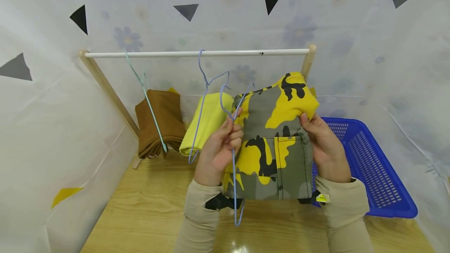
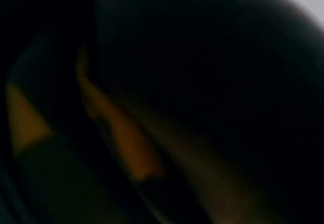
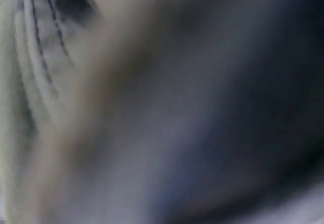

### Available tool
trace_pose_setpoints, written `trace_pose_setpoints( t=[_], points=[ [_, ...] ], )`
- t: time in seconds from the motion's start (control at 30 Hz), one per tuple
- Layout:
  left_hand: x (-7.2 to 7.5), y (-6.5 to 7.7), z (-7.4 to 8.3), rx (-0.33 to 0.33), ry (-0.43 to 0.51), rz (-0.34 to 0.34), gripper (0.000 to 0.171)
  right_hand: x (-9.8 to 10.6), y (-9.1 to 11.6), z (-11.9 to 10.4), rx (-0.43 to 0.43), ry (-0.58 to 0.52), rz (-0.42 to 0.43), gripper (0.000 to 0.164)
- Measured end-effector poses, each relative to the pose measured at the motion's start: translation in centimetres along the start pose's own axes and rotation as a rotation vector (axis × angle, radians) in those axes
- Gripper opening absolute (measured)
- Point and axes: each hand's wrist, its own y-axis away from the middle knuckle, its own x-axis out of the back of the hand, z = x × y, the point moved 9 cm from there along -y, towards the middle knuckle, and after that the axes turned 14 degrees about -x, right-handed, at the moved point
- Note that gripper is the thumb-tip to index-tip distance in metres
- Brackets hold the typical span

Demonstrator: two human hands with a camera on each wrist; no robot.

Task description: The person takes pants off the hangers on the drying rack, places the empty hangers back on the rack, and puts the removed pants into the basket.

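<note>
My left hand (image 1: 220, 147) pinches a lilac-blue wire hanger (image 1: 234, 190) at its neck, with the hook upward. The hanger is seen nearly edge-on, in front of the left side of folded camouflage cargo pants (image 1: 261, 116) in yellow, grey and black. My right hand (image 1: 325, 145) grips the right edge of the pants, thumb on the front and fingers behind. A flap pocket faces me. Dark, blurred cloth with orange-yellow patches (image 2: 134, 148) fills part of the left wrist view. Stitched grey cloth (image 3: 45, 47) shows at the right wrist view's left edge.
A white rod (image 1: 168, 54) on wooden posts spans the back. From it hang a mint hanger (image 1: 152, 108) beside brown folded cloth (image 1: 161, 116) and a lilac hanger (image 1: 200, 120) beside yellow-green cloth (image 1: 211, 112). A blue basket (image 1: 397, 190) stands right on the wooden table (image 1: 140, 210).
</note>
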Motion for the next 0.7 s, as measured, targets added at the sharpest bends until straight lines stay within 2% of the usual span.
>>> trace_pose_setpoints(
  t=[0.1, 0.3, 0.5, 0.7],
  points=[
    [0.0, 0.0, 0.0, 0.000, 0.006, -0.006, 0.042, -0.1, 0.2, 0.0, 0.001, 0.015, -0.003, 0.030],
    [0.0, 0.1, 0.0, 0.003, 0.023, -0.010, 0.048, -0.1, 0.8, -0.5, 0.057, 0.146, 0.064, 0.034],
    [-0.2, 0.3, -0.2, 0.021, 0.037, -0.021, 0.051, -1.0, 1.1, -0.4, 0.039, 0.072, -0.018, 0.035],
    [-0.4, 0.4, -0.5, 0.034, 0.045, -0.028, 0.051, -0.9, 1.8, -0.9, 0.078, 0.118, 0.038, 0.034]
  ],
)
